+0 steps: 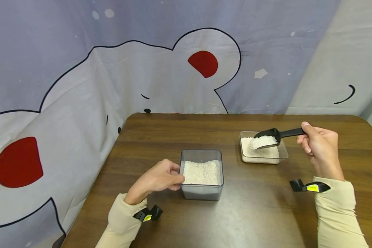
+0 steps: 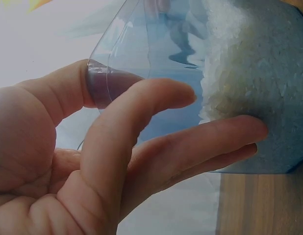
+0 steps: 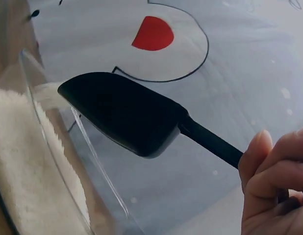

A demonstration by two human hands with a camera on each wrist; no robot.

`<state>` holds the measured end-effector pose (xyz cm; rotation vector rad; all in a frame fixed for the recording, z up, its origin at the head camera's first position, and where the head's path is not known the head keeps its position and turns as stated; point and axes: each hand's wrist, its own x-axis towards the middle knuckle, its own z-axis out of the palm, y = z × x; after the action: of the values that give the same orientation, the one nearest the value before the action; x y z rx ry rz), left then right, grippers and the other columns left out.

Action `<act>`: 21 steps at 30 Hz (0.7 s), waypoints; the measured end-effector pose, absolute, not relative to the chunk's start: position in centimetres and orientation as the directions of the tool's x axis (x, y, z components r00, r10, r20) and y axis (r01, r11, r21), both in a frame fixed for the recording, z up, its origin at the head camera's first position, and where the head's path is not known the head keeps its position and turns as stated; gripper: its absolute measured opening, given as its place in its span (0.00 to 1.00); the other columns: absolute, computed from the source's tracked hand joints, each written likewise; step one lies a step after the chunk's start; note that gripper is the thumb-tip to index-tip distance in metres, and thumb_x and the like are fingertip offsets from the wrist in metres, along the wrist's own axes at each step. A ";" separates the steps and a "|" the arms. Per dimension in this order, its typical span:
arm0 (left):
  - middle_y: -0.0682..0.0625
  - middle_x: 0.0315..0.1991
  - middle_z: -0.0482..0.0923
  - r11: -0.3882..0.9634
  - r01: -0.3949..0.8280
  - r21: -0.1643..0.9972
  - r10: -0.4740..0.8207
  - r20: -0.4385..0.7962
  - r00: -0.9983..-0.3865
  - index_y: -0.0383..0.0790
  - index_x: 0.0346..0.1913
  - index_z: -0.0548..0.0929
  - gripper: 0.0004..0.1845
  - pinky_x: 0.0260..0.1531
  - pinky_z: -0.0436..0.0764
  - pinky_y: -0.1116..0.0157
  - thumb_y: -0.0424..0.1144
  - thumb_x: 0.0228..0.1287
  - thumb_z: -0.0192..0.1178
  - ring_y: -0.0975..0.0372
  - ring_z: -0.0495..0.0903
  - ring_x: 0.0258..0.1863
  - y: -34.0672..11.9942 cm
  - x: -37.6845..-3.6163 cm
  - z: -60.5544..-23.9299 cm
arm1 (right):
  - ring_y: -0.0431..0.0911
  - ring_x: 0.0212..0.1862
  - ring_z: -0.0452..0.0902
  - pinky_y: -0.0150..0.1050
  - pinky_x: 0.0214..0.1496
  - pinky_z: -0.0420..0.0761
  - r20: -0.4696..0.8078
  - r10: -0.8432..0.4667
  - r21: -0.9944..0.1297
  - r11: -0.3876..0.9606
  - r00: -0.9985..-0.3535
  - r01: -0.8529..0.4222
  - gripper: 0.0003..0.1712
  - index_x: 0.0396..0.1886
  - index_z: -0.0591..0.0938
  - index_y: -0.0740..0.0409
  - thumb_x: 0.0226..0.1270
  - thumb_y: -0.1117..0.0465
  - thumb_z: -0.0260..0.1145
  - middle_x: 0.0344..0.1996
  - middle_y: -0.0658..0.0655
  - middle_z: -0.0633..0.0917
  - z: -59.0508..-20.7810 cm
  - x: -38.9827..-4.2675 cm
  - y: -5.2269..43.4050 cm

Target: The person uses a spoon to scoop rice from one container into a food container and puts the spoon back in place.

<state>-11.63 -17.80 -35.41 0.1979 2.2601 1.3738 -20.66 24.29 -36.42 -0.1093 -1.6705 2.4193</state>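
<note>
A grey-tinted clear square container (image 1: pixel 202 193), partly filled with white rice (image 1: pixel 202 173), stands on the table in front of me. My left hand (image 1: pixel 159 177) pinches its left wall near the rim; in the left wrist view the fingers (image 2: pixel 190 142) lie along the outside and the thumb shows through the clear plastic. My right hand (image 1: pixel 323 146) grips the handle of a black scoop (image 1: pixel 292 132) loaded with rice. The scoop's bowl hangs over a shallow clear tray (image 1: pixel 260 160) of rice. In the right wrist view only the underside of the scoop shows.
Both containers stand on a dark wooden table (image 1: pixel 155 134), the tray farther back and to the right. A patterned cloth (image 1: pixel 136 75) hangs behind the table's far edge. Dark cameras are strapped to both wrists.
</note>
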 end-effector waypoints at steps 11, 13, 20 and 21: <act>0.42 0.26 0.83 0.477 -0.125 0.870 0.368 -0.327 -0.870 0.26 0.37 0.79 0.11 0.36 0.82 0.62 0.30 0.53 0.55 0.59 0.83 0.32 -17.8 -11.6 -35.3 | 0.42 0.01 0.61 0.34 0.00 0.52 0.164 0.264 -0.952 -0.210 -0.951 -0.223 0.18 0.17 0.77 0.72 0.58 0.60 0.65 0.05 0.57 0.76 -35.7 -20.3 24.3; 0.42 0.26 0.83 0.475 -0.127 0.871 0.369 -0.329 -0.869 0.25 0.38 0.79 0.11 0.36 0.82 0.61 0.30 0.53 0.55 0.59 0.83 0.32 -17.9 -11.6 -35.3 | 0.42 0.02 0.61 0.33 0.00 0.54 0.172 0.266 -0.956 -0.188 -0.948 -0.226 0.18 0.18 0.77 0.72 0.58 0.60 0.65 0.05 0.57 0.76 -35.6 -20.3 24.3; 0.43 0.30 0.83 0.458 -0.133 0.879 0.374 -0.326 -0.868 0.24 0.41 0.78 0.13 0.36 0.82 0.62 0.30 0.53 0.55 0.60 0.82 0.33 -17.9 -11.7 -35.4 | 0.42 0.02 0.62 0.32 0.01 0.56 0.179 0.283 -0.955 -0.180 -0.942 -0.236 0.17 0.18 0.77 0.71 0.60 0.61 0.64 0.05 0.56 0.76 -35.7 -20.1 23.9; 0.43 0.30 0.83 0.459 -0.132 0.879 0.374 -0.326 -0.868 0.24 0.41 0.78 0.13 0.36 0.82 0.62 0.30 0.53 0.55 0.60 0.82 0.33 -17.9 -11.7 -35.4 | 0.41 0.02 0.62 0.32 0.01 0.56 0.177 0.286 -0.953 -0.188 -0.942 -0.236 0.17 0.18 0.77 0.71 0.60 0.62 0.64 0.05 0.57 0.76 -35.7 -20.1 23.9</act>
<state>-11.69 -17.85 -35.41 0.2017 2.2312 1.4050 -20.12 23.91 -35.67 -0.0578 -1.7458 2.1896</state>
